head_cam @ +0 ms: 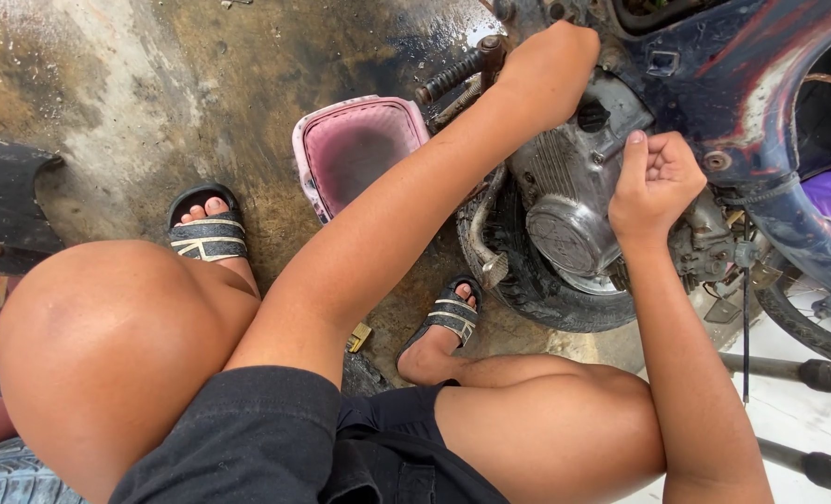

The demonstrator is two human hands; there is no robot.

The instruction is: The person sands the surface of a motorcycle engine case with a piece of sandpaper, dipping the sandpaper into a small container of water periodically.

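Observation:
I squat beside a motorcycle with a blue, scuffed body (761, 84). Its grey finned engine (574, 187) has a round side cover (569, 233). My left hand (551, 70) reaches across to the top of the engine, its back towards me and its fingers hidden behind it. My right hand (656, 182) is curled into a fist against the engine's right side, thumb up. I cannot see anything in it.
A pink plastic basin (327, 121) stands on the wet, oil-stained concrete beside the engine. A ribbed black lever (453, 77) sticks out above it. A black tyre (537, 285) lies under the engine. A dark panel (5, 205) lies at the left, metal bars (807, 373) at the right.

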